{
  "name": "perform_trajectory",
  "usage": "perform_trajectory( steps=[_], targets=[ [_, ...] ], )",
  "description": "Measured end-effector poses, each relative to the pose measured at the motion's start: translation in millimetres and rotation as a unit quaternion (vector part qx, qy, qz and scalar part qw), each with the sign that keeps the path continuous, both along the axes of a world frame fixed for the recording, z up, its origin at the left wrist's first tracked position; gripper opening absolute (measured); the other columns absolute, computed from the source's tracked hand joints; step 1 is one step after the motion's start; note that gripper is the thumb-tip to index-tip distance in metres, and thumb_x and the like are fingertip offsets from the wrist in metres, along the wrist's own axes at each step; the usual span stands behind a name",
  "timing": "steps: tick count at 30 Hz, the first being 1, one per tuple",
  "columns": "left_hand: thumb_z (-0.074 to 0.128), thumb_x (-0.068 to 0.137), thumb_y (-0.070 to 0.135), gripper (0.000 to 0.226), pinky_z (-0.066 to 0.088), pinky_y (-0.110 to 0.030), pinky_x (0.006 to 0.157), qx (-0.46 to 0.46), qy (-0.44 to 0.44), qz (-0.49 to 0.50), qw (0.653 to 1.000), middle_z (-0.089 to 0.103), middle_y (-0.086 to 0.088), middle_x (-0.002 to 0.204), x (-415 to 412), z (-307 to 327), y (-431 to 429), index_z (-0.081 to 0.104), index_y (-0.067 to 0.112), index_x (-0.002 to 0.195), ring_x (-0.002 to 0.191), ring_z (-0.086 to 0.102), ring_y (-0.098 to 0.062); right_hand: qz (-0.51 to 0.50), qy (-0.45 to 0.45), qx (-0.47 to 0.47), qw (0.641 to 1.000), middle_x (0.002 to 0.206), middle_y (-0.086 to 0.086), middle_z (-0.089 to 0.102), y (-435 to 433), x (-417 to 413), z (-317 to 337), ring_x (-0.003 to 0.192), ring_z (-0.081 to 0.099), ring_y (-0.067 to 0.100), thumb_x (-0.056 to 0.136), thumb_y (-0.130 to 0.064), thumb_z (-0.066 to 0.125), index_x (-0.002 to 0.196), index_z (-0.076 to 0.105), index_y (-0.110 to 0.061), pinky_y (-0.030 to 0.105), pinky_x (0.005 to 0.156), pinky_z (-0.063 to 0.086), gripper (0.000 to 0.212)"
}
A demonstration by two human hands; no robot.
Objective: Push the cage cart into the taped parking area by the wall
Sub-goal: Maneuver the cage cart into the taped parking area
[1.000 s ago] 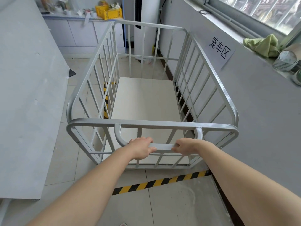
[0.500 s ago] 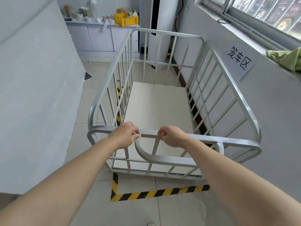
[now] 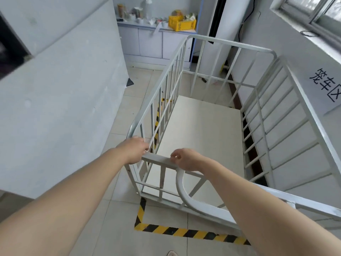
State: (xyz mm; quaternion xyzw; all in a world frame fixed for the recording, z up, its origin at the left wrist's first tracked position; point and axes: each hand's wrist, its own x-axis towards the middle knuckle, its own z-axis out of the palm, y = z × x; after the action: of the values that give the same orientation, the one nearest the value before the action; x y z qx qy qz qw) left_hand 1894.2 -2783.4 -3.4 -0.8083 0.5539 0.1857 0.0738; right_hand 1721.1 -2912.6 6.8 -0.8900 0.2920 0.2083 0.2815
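White cage cart (image 3: 212, 130) sits beside the wall (image 3: 295, 43); both hands' fingers (image 3: 145, 145) curl on its rail.

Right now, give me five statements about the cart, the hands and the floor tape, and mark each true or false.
1. Both hands are on the cart's top rail. True: the left hand and right hand rest on the near rail.
2. The cart holds boxes. False: only its bare white deck shows.
3. The tape is plain red. False: it is striped yellow and black.
4. A sign hangs on the wall right of the cart. True.
5. The yellow crate sits on the floor by the cart. False: it sits on the far counter.
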Motion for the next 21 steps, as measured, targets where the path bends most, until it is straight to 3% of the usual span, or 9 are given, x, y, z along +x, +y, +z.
perform_trajectory(
  steps=[10,14,21],
  targets=[
    [0.045,0.096,0.019,0.027,0.037,-0.036,0.096,0.001,-0.090,-0.137,0.987,0.051,-0.003,0.122,63.4,-5.3,2.9,0.058,0.018,0.120,0.120,0.042,-0.024,-0.001,0.034,0.033,0.999,0.122,0.005,0.062,22.9,63.9,-9.6,0.111,0.054,0.024,0.099,-0.037,0.038,0.121,0.062,-0.017,0.031,0.089,0.040,0.038],
    [0.047,0.094,0.014,0.029,0.038,-0.037,0.098,-0.013,-0.089,-0.206,0.974,0.048,-0.003,0.124,87.6,-7.5,-6.9,0.057,0.019,0.121,0.121,0.040,-0.025,-0.033,0.052,0.054,0.997,0.097,0.003,0.056,41.3,98.2,-14.3,0.091,0.047,0.022,0.100,-0.040,0.037,0.095,0.060,-0.017,0.028,0.078,0.033,0.033],
    [0.046,0.098,0.026,0.026,0.039,-0.040,0.097,-0.020,-0.112,-0.331,0.937,0.050,-0.004,0.127,116.2,-10.6,-22.5,0.057,0.017,0.120,0.124,0.037,-0.025,-0.097,0.069,0.056,0.991,0.082,0.003,0.054,64.1,132.1,-32.3,0.082,0.047,0.024,0.100,-0.045,0.032,0.068,0.048,-0.018,0.031,0.072,0.034,0.045]
  ],
)
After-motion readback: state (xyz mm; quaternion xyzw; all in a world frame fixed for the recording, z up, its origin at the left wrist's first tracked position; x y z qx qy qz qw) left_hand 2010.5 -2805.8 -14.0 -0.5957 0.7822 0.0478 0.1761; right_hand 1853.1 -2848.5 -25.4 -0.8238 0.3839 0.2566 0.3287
